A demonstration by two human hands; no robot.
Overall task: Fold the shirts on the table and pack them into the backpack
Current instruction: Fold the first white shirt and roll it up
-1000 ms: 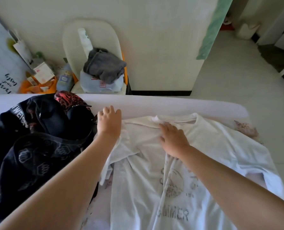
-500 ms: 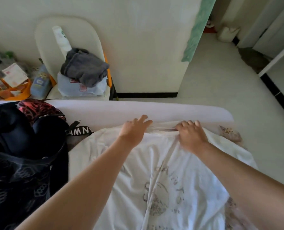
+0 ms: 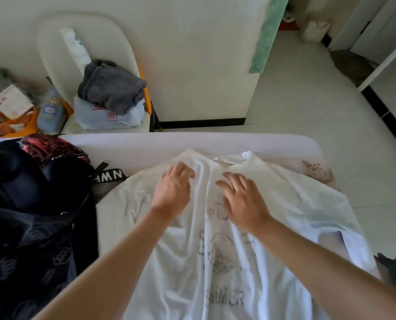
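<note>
A white T-shirt (image 3: 291,204) with a faded grey print lies spread on the table (image 3: 146,146), collar toward the far edge, a long crease running down its middle. My left hand (image 3: 172,189) rests on the shirt left of the crease, fingers loosely curled on the cloth near the collar. Just right of the crease, my right hand (image 3: 243,200) lies flat with fingers spread. An open black backpack (image 3: 26,204) stands at the table's left, a red patterned cloth (image 3: 51,146) showing in it and a lettered strap (image 3: 108,177) lying toward the shirt.
Behind the table a white chair (image 3: 53,54) carries a grey garment (image 3: 111,86) on a pale bundle. Boxes and an orange bag (image 3: 9,121) sit on the floor at far left. Tiled floor opens to the right. A dark green object (image 3: 395,269) shows at the right edge.
Both hands have drawn back from the collar edge toward me and now rest on the shirt's chest, either side of the crease. The view has shifted slightly.
</note>
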